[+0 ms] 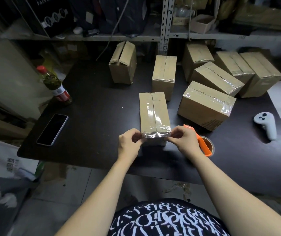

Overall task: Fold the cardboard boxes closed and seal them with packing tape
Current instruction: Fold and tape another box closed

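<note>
A small cardboard box stands on the dark table in front of me, with clear packing tape along its top seam and across its near edge. My left hand pinches the tape at the box's near left corner. My right hand pinches it at the near right corner. An orange tape dispenser with its roll lies just right of my right hand. An untaped box with loose flaps stands at the back.
Several taped boxes crowd the table's right and back. A phone lies at the left, a bottle behind it. A white controller rests at the right. Metal shelves rise behind the table.
</note>
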